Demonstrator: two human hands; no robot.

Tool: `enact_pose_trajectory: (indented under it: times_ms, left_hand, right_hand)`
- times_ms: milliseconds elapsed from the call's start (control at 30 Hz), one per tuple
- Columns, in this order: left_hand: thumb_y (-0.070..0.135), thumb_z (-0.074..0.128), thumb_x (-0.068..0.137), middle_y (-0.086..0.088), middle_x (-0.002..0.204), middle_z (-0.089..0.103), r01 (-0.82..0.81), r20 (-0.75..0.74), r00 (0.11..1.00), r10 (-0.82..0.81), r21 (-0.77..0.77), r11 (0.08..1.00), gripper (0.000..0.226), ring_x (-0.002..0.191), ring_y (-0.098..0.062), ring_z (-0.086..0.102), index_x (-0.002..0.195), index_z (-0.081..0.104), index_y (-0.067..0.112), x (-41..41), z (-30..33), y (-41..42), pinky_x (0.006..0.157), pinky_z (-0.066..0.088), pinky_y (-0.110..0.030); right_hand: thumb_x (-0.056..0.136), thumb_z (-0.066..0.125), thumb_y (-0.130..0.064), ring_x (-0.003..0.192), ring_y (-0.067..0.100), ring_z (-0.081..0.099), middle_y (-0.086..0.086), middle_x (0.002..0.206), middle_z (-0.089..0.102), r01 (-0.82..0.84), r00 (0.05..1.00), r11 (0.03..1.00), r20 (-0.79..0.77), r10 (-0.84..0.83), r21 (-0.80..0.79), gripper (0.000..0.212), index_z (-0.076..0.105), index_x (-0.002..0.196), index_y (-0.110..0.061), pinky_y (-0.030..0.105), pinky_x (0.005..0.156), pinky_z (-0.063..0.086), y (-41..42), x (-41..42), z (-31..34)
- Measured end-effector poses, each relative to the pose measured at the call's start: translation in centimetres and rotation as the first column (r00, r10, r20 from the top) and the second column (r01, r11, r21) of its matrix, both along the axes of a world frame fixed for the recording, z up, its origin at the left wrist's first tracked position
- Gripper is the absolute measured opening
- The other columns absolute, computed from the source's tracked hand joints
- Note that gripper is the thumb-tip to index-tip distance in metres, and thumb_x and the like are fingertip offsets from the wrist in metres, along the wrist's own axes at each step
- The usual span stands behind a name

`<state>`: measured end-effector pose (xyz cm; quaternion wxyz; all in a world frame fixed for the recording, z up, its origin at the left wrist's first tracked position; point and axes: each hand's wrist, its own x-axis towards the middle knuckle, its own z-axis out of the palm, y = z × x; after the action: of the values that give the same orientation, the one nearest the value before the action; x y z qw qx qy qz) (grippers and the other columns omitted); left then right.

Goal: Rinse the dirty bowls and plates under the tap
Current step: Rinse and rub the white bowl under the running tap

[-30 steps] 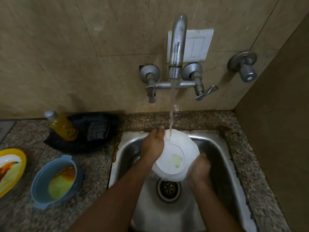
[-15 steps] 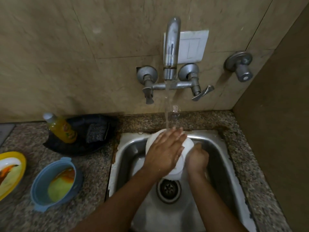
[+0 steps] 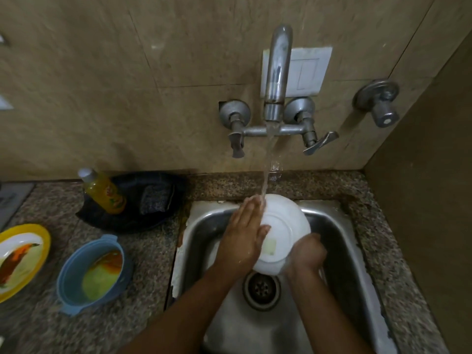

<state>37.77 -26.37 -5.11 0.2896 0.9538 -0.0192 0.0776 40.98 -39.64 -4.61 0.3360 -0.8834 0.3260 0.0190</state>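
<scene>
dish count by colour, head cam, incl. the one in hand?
White: 1, white bowl, underside up under the tap stream, in the sink
Blue: 1, blue bowl, on the counter
Yellow: 1, yellow plate, on the counter
Total: 3

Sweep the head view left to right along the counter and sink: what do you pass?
Yellow plate → blue bowl → yellow bottle → black tray → left hand → white bowl under the tap's stream → right hand.
</scene>
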Motion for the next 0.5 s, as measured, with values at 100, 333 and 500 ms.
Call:
enact_pose_trajectory:
  times_ms: [100,333,500]
  left_hand:
    - [0.05,0.034,0.101,0.001,0.161,0.024,-0.246,-0.139,0.966,0.218,-0.236,0.94,0.059,0.148,-0.011,0.016,0.153,0.026,0.023,0.7,0.4,-0.8,0.122,0.017,-0.036]
    - [0.066,0.058,0.082,-0.009,0.104,0.074,-0.668,-0.708,0.7,0.091,-0.606,0.431,0.058,0.1,-0.028,0.069,0.107,0.072,0.015,3.7,2.1,2.6,0.1,0.049,-0.047]
    - [0.069,0.048,0.087,-0.008,0.108,0.07,-0.807,-0.698,0.59,0.406,-0.528,0.265,0.064,0.102,-0.03,0.064,0.109,0.067,0.012,4.2,1.2,1.5,0.101,0.048,-0.045]
  right_hand:
    - [0.102,0.04,-0.015,0.113,0.014,0.061,0.002,0.125,0.059,-0.092,0.995,0.995,-0.046,0.09,-0.027,0.022,0.044,0.122,-0.007,0.022,0.087,0.048,0.5,-0.7,0.2]
    - [0.101,0.033,-0.016,0.116,0.036,0.057,0.024,0.125,0.058,0.035,0.997,0.945,-0.076,-0.011,0.324,0.035,0.051,0.122,0.005,0.035,0.086,0.05,-0.8,-0.8,-1.5]
    - [0.1,0.031,-0.038,0.135,0.034,0.038,0.023,0.146,0.042,-0.409,0.836,0.897,0.325,0.442,-0.166,0.057,0.038,0.143,-0.001,0.038,0.111,0.029,1.7,0.3,0.4]
